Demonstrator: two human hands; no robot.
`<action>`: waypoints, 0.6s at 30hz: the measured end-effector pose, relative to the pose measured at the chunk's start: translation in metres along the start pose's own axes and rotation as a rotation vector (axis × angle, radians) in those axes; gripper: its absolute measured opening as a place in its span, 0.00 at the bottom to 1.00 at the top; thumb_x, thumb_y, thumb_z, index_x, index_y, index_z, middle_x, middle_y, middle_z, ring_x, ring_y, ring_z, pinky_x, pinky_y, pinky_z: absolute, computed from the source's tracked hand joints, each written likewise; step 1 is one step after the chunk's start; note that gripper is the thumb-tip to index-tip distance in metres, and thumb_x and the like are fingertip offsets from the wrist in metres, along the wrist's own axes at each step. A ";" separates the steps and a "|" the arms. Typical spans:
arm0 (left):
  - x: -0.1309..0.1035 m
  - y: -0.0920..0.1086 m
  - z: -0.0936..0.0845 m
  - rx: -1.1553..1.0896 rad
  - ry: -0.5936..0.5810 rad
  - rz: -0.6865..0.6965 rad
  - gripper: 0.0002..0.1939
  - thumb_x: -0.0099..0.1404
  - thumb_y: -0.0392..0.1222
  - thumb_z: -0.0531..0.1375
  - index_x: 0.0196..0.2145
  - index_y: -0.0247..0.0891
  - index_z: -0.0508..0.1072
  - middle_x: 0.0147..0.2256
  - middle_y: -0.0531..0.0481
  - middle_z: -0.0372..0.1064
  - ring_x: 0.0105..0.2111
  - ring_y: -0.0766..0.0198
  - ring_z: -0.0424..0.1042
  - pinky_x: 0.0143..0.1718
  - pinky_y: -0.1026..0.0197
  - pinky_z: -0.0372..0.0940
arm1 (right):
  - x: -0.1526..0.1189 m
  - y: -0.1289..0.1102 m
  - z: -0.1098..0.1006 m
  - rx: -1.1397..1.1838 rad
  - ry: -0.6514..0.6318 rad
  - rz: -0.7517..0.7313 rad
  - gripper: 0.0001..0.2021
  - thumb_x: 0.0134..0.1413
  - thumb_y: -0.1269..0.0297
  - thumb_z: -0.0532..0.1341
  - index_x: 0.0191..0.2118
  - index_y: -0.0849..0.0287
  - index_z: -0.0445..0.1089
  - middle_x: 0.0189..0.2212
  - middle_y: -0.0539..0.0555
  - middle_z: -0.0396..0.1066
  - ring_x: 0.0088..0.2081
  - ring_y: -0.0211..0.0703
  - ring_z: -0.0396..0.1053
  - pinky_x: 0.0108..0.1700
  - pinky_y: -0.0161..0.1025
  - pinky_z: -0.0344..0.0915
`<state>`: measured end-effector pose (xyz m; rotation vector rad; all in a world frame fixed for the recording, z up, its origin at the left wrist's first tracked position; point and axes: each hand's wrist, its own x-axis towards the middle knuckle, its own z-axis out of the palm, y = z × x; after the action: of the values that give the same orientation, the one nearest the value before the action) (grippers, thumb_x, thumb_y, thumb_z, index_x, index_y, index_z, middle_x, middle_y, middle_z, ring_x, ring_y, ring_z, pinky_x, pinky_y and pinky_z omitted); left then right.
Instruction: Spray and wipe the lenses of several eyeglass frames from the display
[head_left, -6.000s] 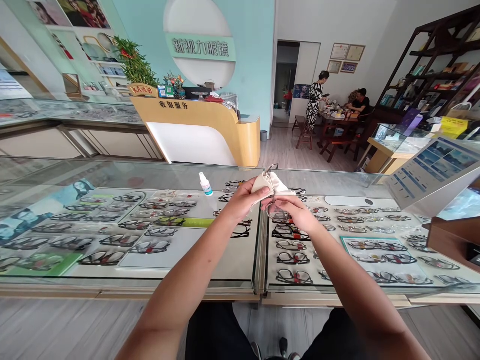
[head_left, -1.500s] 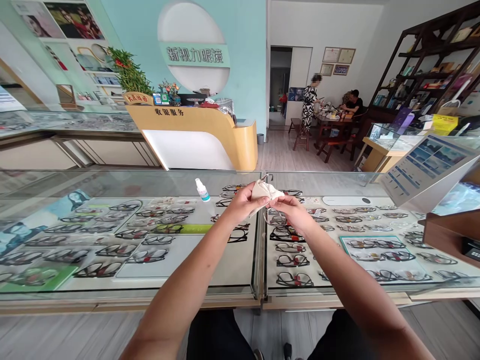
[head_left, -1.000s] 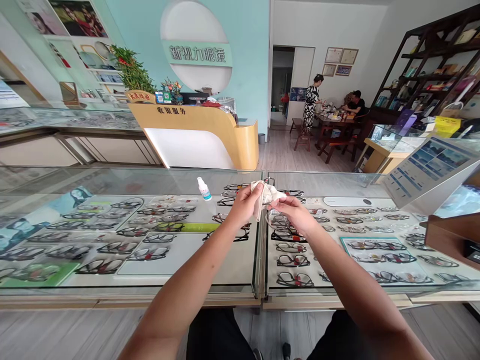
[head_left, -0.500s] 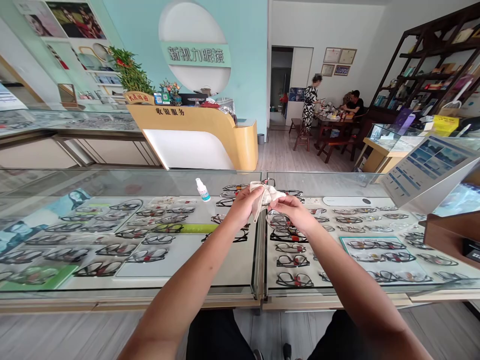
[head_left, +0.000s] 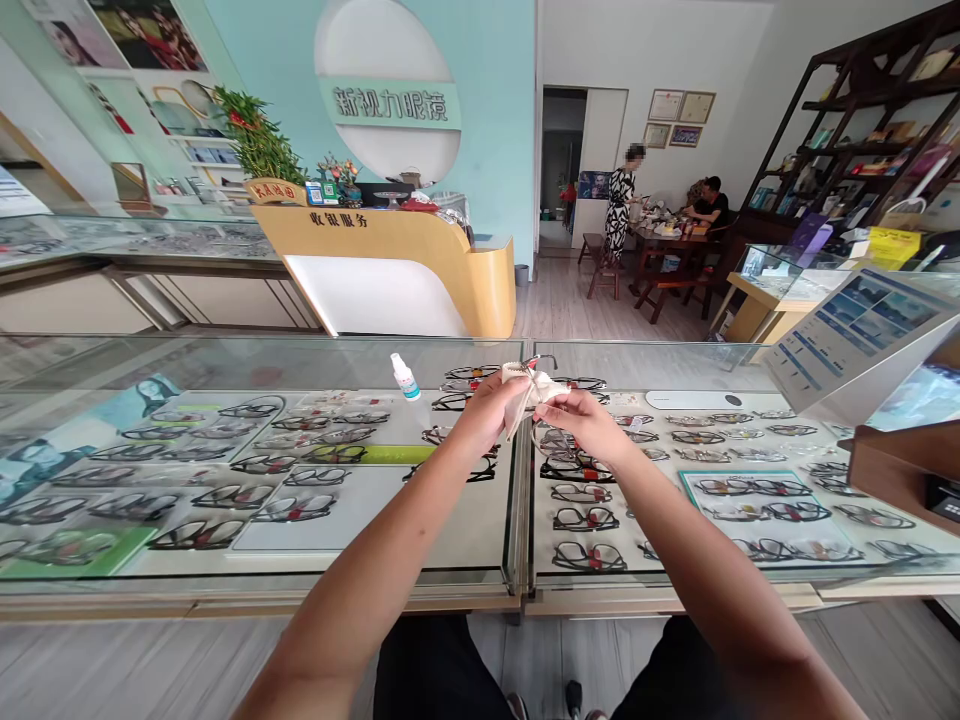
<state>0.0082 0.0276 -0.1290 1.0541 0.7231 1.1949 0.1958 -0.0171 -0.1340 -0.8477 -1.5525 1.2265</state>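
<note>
A pale cleaning cloth (head_left: pixel 517 408) is bunched between my two hands above the glass counter. My left hand (head_left: pixel 489 405) is closed, pinching the cloth's left side. My right hand (head_left: pixel 581 418) is closed too, its thumb and fingers pressing the cloth's right side. Wrapped partly in the cloth is a pair of eyeglasses (head_left: pixel 541 361); a thin dark part of it sticks out above the fabric. The rest is covered by cloth and fingers. To the left, a white spray bottle (head_left: pixel 406 379) with a blue label stands upright on the glass, apart from both hands.
Under the glass counter (head_left: pixel 480 578) lie rows of eyeglass frames (head_left: pixel 588 556). A large display card (head_left: pixel 855 340) and a brown box (head_left: pixel 900 470) stand at right. Beyond are a yellow and white reception desk (head_left: pixel 491 280) and two people by a wooden table (head_left: pixel 667 235).
Slightly more of the eyeglasses shows above the cloth, its thin dark part reaching further right. Both hands remain at nearly the same spot. The spray bottle has not moved.
</note>
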 end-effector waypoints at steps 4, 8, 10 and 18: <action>0.000 0.000 -0.001 -0.016 -0.022 0.006 0.25 0.46 0.52 0.81 0.39 0.38 0.83 0.35 0.50 0.84 0.34 0.59 0.79 0.39 0.58 0.70 | 0.000 -0.001 0.000 0.001 -0.002 -0.001 0.22 0.55 0.39 0.77 0.35 0.56 0.83 0.34 0.52 0.81 0.38 0.46 0.71 0.48 0.45 0.66; -0.001 0.000 -0.004 -0.014 -0.085 -0.001 0.26 0.46 0.52 0.83 0.38 0.39 0.82 0.35 0.51 0.83 0.34 0.60 0.79 0.40 0.58 0.71 | 0.000 -0.002 -0.001 0.004 -0.004 0.001 0.23 0.55 0.38 0.77 0.35 0.56 0.83 0.33 0.51 0.79 0.37 0.46 0.70 0.47 0.44 0.65; -0.002 0.000 -0.005 -0.008 -0.120 -0.001 0.27 0.45 0.51 0.84 0.39 0.38 0.82 0.35 0.51 0.82 0.34 0.60 0.79 0.41 0.58 0.71 | 0.000 -0.002 -0.001 0.014 0.000 0.009 0.25 0.53 0.37 0.78 0.34 0.57 0.82 0.32 0.51 0.78 0.37 0.45 0.69 0.46 0.44 0.64; -0.006 0.007 -0.005 0.015 -0.158 -0.021 0.34 0.46 0.44 0.84 0.51 0.39 0.83 0.38 0.51 0.83 0.36 0.60 0.80 0.42 0.59 0.72 | 0.000 -0.001 -0.002 0.036 0.001 0.014 0.25 0.53 0.36 0.78 0.34 0.57 0.82 0.32 0.51 0.77 0.36 0.44 0.67 0.44 0.43 0.62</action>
<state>-0.0003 0.0233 -0.1243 1.1376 0.6192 1.0765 0.1977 -0.0164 -0.1326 -0.8365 -1.5215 1.2602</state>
